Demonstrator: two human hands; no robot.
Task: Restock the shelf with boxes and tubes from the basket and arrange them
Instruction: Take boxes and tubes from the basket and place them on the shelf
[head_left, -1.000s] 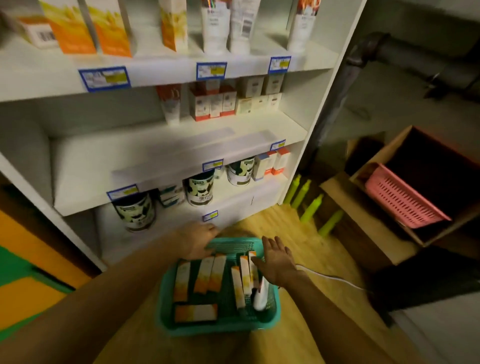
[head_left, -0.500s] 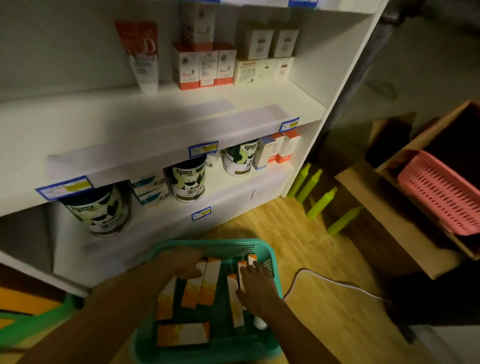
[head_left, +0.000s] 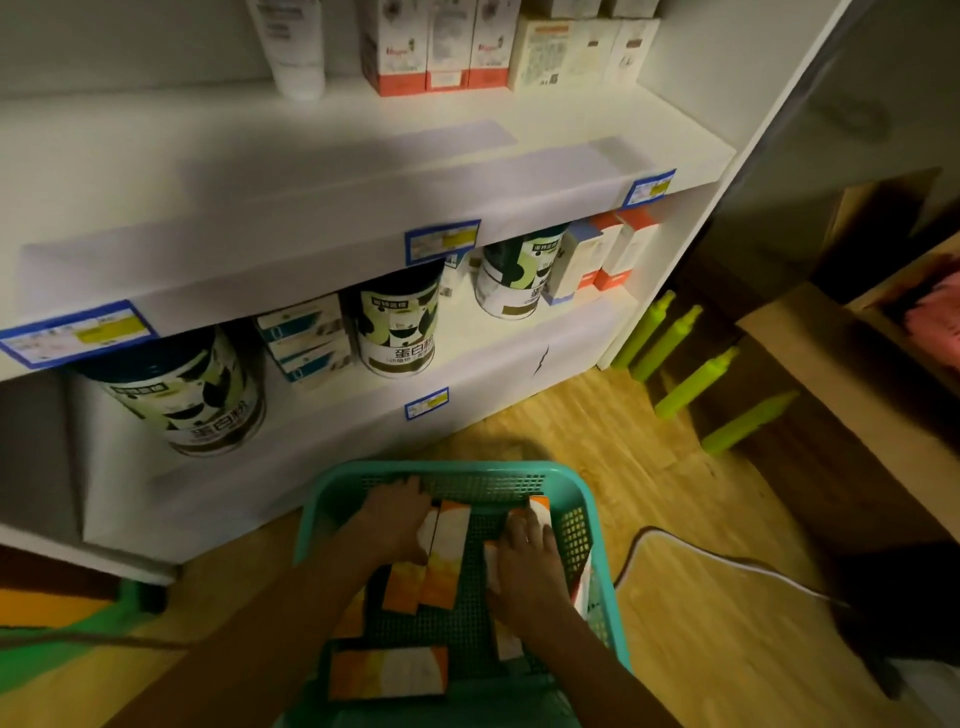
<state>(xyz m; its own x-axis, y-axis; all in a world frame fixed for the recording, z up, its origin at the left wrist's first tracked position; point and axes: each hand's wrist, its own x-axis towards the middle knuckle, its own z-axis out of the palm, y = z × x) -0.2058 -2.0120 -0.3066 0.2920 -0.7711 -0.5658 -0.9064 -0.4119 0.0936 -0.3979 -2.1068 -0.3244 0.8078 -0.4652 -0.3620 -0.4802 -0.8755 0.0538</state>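
Orange-and-white boxes (head_left: 444, 556) are lying flat in the teal basket (head_left: 597, 512), which sits on the wood floor (head_left: 701, 649) right in front of the white shelf unit (head_left: 363, 171). Two boxes side by side are covered at their upper end by the left hand (head_left: 397, 525), fingers spread on top; whether they are actually pinched cannot be told. The right hand (head_left: 524, 564) is laid palm-down over a narrower box or tube pack (head_left: 540, 506) by the basket's right wall, fingers curled over it, grip not confirmed either. One more box (head_left: 387, 673) is lying crosswise at the near end, untouched. Step in hand is judged to be the pick-up. Best done by closing on the long edges, not the flat faces, so cartons are not crushed; one item per hand should be lifted clear of the mesh before being swung up. The middle shelf board (head_left: 291, 208) looks mostly bare at the front, so it is the likely target; items should be stood upright, labels forward, in line with the red-and-white boxes (head_left: 434, 47) at the back. The cans (head_left: 400, 327) on the lower shelf are close to the lift path and should be cleared. Light is poor; print on the cartons cannot be read.
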